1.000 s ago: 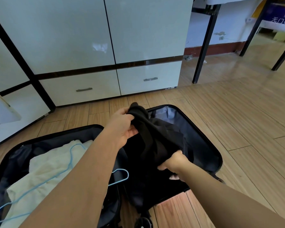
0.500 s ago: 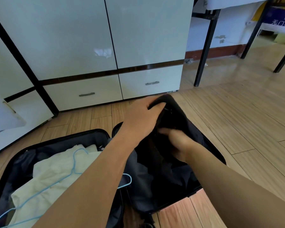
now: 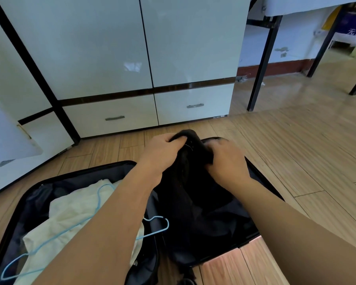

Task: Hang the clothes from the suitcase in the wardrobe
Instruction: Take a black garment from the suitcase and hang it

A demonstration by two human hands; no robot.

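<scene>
Both grips are closed on the black garment (image 3: 195, 182): the left hand (image 3: 162, 150) bunches its top edge, the right hand (image 3: 227, 159) clutches the cloth just beside it. The garment is lifted above the right half of the open suitcase (image 3: 74, 175) on the floor (image 3: 306, 153). A cream garment (image 3: 70, 221) and blue hangers (image 3: 99, 194) lie in the left half, near the wardrobe (image 3: 111, 58).

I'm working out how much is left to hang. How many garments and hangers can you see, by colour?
Black garment, held up by the left hand and the right hand: 1
Cream garment in the suitcase: 1
Light blue hangers, on the cream garment: at least 1; I cannot separate them
Total: 3 or more
</scene>
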